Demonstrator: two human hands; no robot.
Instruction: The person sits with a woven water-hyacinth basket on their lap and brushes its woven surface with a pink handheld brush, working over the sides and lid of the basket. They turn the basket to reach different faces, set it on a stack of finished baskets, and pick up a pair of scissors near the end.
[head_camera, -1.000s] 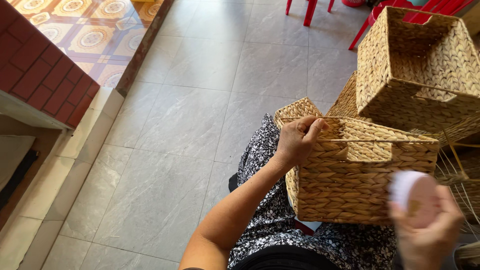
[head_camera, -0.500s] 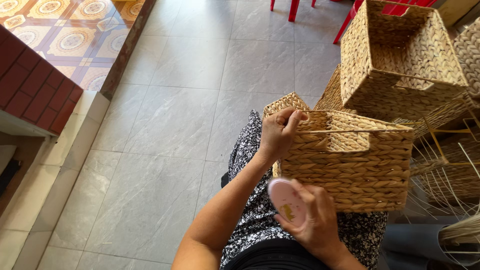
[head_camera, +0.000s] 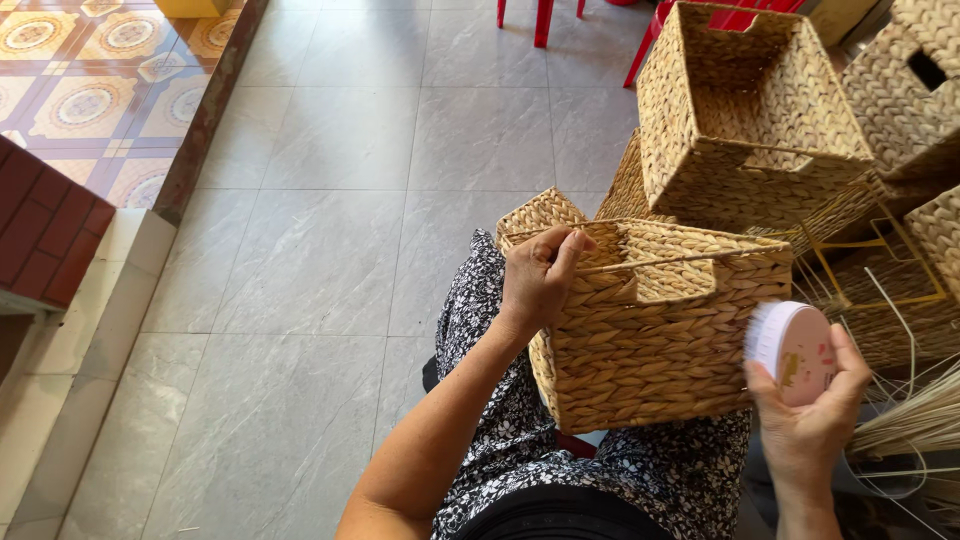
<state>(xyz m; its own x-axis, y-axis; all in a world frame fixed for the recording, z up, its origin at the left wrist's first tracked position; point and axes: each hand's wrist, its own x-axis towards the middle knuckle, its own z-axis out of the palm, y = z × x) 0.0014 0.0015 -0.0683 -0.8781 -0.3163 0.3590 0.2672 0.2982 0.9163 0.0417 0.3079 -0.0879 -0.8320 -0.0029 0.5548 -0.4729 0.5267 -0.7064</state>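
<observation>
the left hand (head_camera: 535, 278) is closed over the near-left top rim of a rectangular woven straw basket (head_camera: 655, 335), fingers hooked inside the edge, thumb outside, steadying it on the person's lap over a black-and-white patterned dress (head_camera: 520, 450). the right hand (head_camera: 808, 415) is wrapped around a round pink-backed brush with white bristles (head_camera: 790, 345), bristles turned toward the basket's right side and just touching or just beside it; i cannot tell which. the basket sits tilted a little, its cut-out handle slot facing up and toward the person.

from where i stand this looks like the brushing or cleaning-off step on a finished basket, with the right wall about to be worked. the next move would call for the left hand to keep a firm hold on the rim so the basket doesn't roll off the knees while the brush presses flat along the weave.

beyond it, to the far right, a second open woven straw basket (head_camera: 745, 120) rests on top of others of the same kind, and more woven pieces crowd the right edge. loose pale straw strands (head_camera: 915, 420) fan out near the right hand. the floor is large grey stone tiles (head_camera: 330, 200); far left lies a patch of patterned orange tiles (head_camera: 90, 100) and a red brick-tiled ledge (head_camera: 45, 225). red plastic chair legs (head_camera: 540, 15) show at the far edge.
</observation>
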